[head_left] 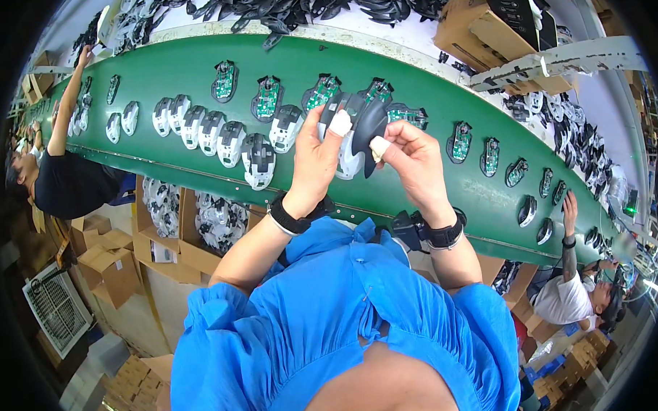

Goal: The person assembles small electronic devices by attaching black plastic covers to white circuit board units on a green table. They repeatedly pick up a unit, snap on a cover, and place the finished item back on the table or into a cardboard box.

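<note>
Above the green conveyor belt [218,155], my left hand [314,159] is closed around a dark grey computer mouse shell [348,103]. My right hand [418,166] pinches a curved black mouse cover piece [370,123] against the shell's right side; whether the two are joined I cannot tell. White coverings wrap both my thumbs. Part of a white mouse shell [348,166] shows just below the held pieces. Beyond my hands, black mouse bases with green circuit boards [269,96] sit on the belt. Several white-and-grey mouse shells [231,142] stand to the left.
Black plastic parts [279,10] pile up along the far ledge, with a cardboard box [475,26] at far right. Boxes of shells [221,222] stand below the belt's near edge. Co-workers reach over the belt at left [72,167] and right [570,295].
</note>
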`<control>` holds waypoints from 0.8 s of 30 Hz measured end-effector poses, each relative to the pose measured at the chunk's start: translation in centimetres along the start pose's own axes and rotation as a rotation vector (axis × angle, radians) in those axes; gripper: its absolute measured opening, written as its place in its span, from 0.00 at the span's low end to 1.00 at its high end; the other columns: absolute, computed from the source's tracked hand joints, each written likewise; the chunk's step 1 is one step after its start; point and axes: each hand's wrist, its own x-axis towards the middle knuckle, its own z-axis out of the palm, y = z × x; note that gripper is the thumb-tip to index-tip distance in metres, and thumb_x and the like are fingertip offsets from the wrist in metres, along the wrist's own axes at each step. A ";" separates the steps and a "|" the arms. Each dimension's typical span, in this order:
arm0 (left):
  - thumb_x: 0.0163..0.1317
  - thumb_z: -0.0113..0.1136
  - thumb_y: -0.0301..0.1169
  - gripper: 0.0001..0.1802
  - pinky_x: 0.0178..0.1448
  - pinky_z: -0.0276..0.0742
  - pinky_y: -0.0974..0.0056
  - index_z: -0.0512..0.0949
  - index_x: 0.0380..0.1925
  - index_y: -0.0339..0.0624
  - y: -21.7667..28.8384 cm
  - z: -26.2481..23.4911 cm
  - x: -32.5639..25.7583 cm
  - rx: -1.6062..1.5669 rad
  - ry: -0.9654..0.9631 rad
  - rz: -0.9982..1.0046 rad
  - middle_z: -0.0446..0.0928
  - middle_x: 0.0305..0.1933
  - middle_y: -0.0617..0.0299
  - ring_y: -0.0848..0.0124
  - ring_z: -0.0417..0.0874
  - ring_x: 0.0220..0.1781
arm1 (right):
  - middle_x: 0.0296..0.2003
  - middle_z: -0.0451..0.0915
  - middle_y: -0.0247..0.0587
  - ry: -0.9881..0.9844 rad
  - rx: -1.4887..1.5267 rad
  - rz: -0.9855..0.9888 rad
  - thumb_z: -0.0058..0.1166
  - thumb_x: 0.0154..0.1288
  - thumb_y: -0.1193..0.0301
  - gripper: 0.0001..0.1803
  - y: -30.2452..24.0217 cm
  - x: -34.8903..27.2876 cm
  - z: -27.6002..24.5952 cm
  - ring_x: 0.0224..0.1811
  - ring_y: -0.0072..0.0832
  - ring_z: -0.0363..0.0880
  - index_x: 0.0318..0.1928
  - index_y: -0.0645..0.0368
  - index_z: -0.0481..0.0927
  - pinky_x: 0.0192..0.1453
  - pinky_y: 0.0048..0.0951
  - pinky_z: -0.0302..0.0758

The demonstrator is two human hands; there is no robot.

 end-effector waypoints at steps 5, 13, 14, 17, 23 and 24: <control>0.69 0.56 0.36 0.19 0.51 0.71 0.72 0.72 0.54 0.35 0.6 0.4 -0.2 -0.024 0.026 0.032 0.77 0.47 0.62 0.79 0.75 0.47 | 0.29 0.80 0.33 -0.098 -0.014 0.074 0.57 0.62 0.79 0.05 -0.5 -0.3 0.1 0.30 0.16 0.79 0.38 0.64 0.76 0.35 0.20 0.77; 0.71 0.51 0.34 0.19 0.55 0.73 0.70 0.68 0.58 0.34 2.7 -0.8 0.8 0.038 -0.097 -0.085 0.76 0.50 0.61 0.78 0.76 0.49 | 0.36 0.83 0.37 0.013 -0.008 0.081 0.60 0.59 0.80 0.12 -1.2 0.2 1.6 0.38 0.18 0.81 0.45 0.66 0.77 0.42 0.22 0.79; 0.71 0.51 0.33 0.20 0.55 0.73 0.70 0.67 0.58 0.34 2.9 -0.7 0.7 -0.001 -0.089 -0.114 0.76 0.51 0.60 0.77 0.76 0.50 | 0.37 0.83 0.38 -0.051 0.088 0.109 0.60 0.59 0.80 0.13 -1.0 0.3 1.4 0.38 0.18 0.81 0.45 0.66 0.78 0.42 0.23 0.79; 0.63 0.60 0.24 0.29 0.58 0.73 0.68 0.61 0.62 0.33 2.7 -1.2 0.7 -0.007 -0.089 -0.230 0.73 0.55 0.57 0.72 0.75 0.56 | 0.39 0.83 0.37 -0.071 0.228 0.109 0.59 0.61 0.81 0.13 -1.0 0.7 1.8 0.40 0.18 0.80 0.47 0.65 0.79 0.45 0.23 0.77; 0.45 0.72 0.18 0.41 0.64 0.70 0.63 0.64 0.61 0.36 4.3 -1.4 -0.9 -0.039 -0.259 -0.085 0.72 0.55 0.60 0.70 0.74 0.59 | 0.36 0.83 0.37 -0.006 0.284 -0.037 0.60 0.60 0.81 0.08 -1.5 0.5 2.8 0.37 0.18 0.80 0.41 0.65 0.79 0.43 0.22 0.77; 0.45 0.72 0.19 0.40 0.65 0.69 0.63 0.64 0.60 0.36 4.5 -1.5 -0.9 -0.017 -0.257 -0.069 0.72 0.55 0.60 0.70 0.74 0.59 | 0.36 0.83 0.37 0.000 0.294 -0.030 0.60 0.61 0.81 0.08 -1.4 0.6 2.8 0.36 0.18 0.80 0.41 0.65 0.79 0.43 0.22 0.77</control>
